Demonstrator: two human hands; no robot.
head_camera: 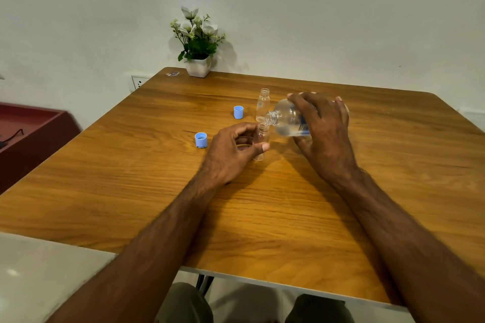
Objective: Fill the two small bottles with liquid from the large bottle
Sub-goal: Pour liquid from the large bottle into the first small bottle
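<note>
Left hand (231,149) grips a small bottle (260,143) upright on the desk (131,178); right hand (324,126) clasps the large bottle (287,119), tilted mouth-down over it.

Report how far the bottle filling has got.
Done: both blue caps lie off on the table. In hand: the right hand tips the large bottle over the near small bottle, which the left hand steadies. Left: the far small bottle looks empty.
</note>
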